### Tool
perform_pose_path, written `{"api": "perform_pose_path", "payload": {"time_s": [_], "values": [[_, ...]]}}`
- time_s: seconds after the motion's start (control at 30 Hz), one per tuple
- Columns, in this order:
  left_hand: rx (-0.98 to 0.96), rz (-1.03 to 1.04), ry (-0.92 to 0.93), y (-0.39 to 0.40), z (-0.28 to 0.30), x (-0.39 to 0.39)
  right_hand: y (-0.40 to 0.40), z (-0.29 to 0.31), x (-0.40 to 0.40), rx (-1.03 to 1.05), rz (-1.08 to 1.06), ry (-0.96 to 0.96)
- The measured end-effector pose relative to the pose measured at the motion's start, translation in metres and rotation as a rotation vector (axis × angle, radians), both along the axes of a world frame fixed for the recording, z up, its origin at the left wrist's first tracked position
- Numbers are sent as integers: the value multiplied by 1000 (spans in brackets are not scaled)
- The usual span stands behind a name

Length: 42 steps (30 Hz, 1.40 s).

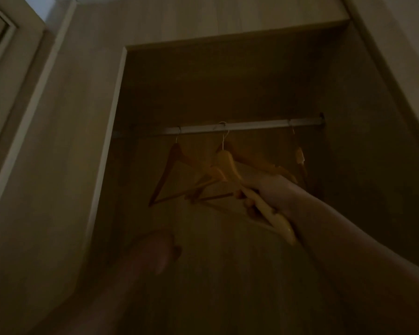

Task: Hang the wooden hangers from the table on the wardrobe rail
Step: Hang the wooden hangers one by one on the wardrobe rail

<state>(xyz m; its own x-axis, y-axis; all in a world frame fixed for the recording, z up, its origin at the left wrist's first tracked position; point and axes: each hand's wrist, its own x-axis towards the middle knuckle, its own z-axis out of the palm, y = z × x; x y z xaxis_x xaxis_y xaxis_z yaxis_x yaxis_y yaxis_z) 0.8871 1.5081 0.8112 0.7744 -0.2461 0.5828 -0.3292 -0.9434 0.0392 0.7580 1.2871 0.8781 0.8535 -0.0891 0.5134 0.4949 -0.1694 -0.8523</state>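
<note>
One dim wardrobe (228, 81) fills most of the frame, its opening seen from below. A pale rail (252, 126) runs across the middle, slightly right of centre. Three wooden hangers are hooked on it: a left hanger (166, 172), a right hanger (300, 157) seen edge-on, and a middle hanger (228, 166) whose lower arm sits in the right hand (267, 194), which is closed around it right of centre. The left hand (159, 250) is low, left of centre, blurred; whether it is curled or loose cannot be told.
</note>
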Motion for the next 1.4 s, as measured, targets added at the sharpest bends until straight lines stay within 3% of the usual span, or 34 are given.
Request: {"api": "perform_pose_path", "payload": {"time_s": [0.5, 0.73, 1.4], "values": [[-1, 32, -82, 11, -2, 4, 28, 89, 68, -31, -80, -73], [53, 174, -129, 21, -12, 10, 33, 101, 74, -172, -104, -31], [45, 172, -144, 27, -16, 16, 46, 116, 51, -264, -255, 25]]}}
